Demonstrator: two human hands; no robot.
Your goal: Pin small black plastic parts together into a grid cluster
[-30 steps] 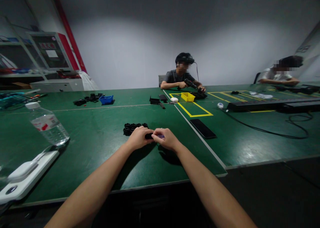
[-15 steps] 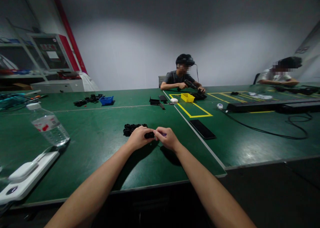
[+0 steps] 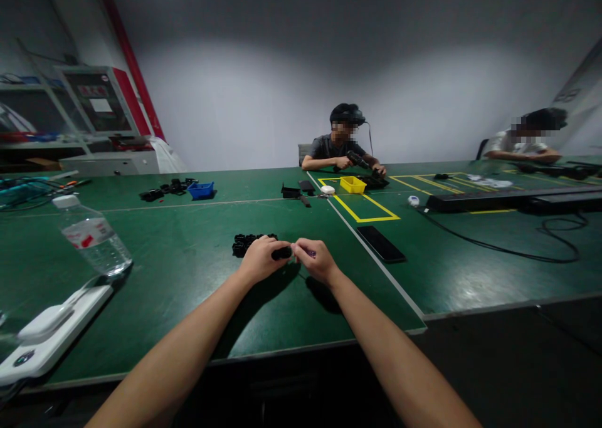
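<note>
Close in front of me, my left hand (image 3: 259, 257) is closed around a small black part (image 3: 282, 252), its fingers over the top. My right hand (image 3: 316, 260) is pinched at the right end of that part, its fingertips almost meeting the left ones. A small purplish thing (image 3: 311, 253) shows inside the curled right fingers; its kind is too small to make out. Just behind my left hand, several black parts (image 3: 242, 245) stand together in a cluster on the green table (image 3: 188, 302).
A water bottle (image 3: 96, 237) and a white power strip (image 3: 56, 340) are on the left. A phone (image 3: 380, 243) lies to the right. Further back are a blue bin (image 3: 201, 190), a yellow bin (image 3: 352, 185) and loose black parts (image 3: 169, 188). A co-worker (image 3: 345, 143) sits opposite, another (image 3: 527, 136) far right.
My hands stay almost in place at the black part. The right fingertips have shifted very slightly, and the view has moved a little.
</note>
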